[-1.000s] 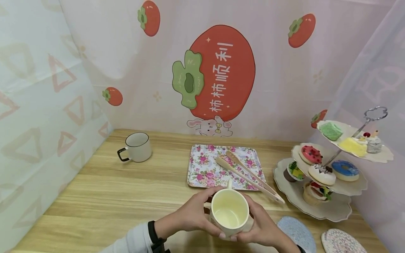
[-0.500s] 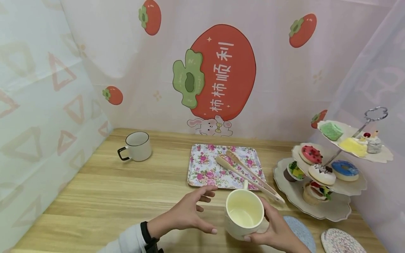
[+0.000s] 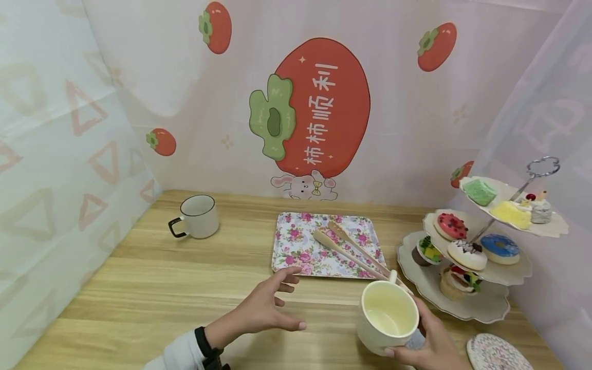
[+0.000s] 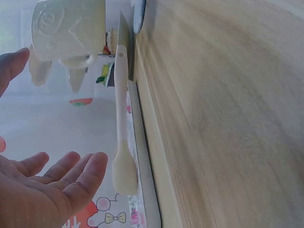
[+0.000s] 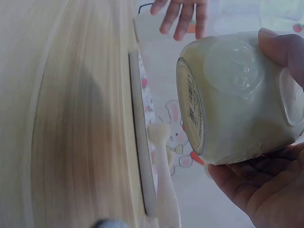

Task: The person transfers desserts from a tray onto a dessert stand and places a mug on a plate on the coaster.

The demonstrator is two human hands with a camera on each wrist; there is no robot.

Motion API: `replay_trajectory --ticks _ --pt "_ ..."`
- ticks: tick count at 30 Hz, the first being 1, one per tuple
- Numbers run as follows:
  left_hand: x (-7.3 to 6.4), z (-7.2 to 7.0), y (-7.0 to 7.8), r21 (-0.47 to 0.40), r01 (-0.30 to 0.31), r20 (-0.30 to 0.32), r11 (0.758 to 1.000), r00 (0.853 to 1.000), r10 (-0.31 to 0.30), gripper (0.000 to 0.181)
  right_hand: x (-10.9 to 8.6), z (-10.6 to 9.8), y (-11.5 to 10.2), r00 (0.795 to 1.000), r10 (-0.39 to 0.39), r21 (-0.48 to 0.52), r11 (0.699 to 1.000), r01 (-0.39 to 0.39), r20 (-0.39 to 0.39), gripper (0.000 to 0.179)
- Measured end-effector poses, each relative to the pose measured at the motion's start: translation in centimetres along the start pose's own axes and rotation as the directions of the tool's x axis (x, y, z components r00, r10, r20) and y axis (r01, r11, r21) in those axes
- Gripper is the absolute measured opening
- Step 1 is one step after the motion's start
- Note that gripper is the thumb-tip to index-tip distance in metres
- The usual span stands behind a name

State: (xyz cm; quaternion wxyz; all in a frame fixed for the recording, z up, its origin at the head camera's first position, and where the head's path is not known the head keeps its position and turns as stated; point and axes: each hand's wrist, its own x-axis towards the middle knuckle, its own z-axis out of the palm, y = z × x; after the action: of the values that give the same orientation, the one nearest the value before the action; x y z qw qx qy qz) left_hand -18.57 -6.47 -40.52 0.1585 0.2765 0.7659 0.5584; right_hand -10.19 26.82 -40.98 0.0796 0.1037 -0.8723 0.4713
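My right hand (image 3: 432, 336) grips a pale yellow mug (image 3: 376, 329) by its right side, over the front right of the table. The mug's empty inside shows in the head view, with its handle pointing away from me. In the right wrist view, the mug (image 5: 237, 99) is clear of the table, its base carrying a printed label and its wall a raised pattern. My left hand (image 3: 259, 311) hovers to the left of the mug, fingers spread and holding nothing. Behind both hands, tongs (image 3: 347, 252) lie across a floral tray (image 3: 289, 244).
A white mug (image 3: 201, 218) with a black handle stands at the back left. At the right, a three-tier stand (image 3: 472, 308) bears donuts and cakes. A patterned round coaster (image 3: 497, 353) lies at the front right, and a blue one (image 3: 416, 339) is partly hidden behind the mug.
My left hand has let go of the yellow mug and moved left. The right hand has carried the mug to the right, over the blue coaster.
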Motion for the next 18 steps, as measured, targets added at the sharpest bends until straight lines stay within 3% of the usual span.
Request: replay_trajectory --ticks 4,8,14,18 --pt "-0.1 -0.3 -0.3 0.027 0.001 -0.012 1.0 1.0 -0.001 0.084 -0.8 -0.6 0.1 0.998 0.027 -0.03 0.999 -0.029 -0.064 0.089" --pt "-0.1 -0.6 -0.6 0.059 0.007 -0.021 0.998 1.0 -0.006 0.081 -1.6 -1.5 0.7 0.988 0.11 -0.056 0.992 -0.116 -0.107 0.087" --pt "0.1 -1.3 -1.0 0.161 -0.011 -0.021 0.987 1.0 0.014 0.078 -2.6 -3.2 2.4 0.945 0.299 -0.095 0.945 -0.312 -0.133 0.09" --pt "0.1 -1.6 -1.3 0.282 -0.05 -0.028 0.958 0.998 0.061 0.069 -3.6 -4.0 3.5 0.937 0.267 -0.137 0.943 -0.302 -0.225 0.09"
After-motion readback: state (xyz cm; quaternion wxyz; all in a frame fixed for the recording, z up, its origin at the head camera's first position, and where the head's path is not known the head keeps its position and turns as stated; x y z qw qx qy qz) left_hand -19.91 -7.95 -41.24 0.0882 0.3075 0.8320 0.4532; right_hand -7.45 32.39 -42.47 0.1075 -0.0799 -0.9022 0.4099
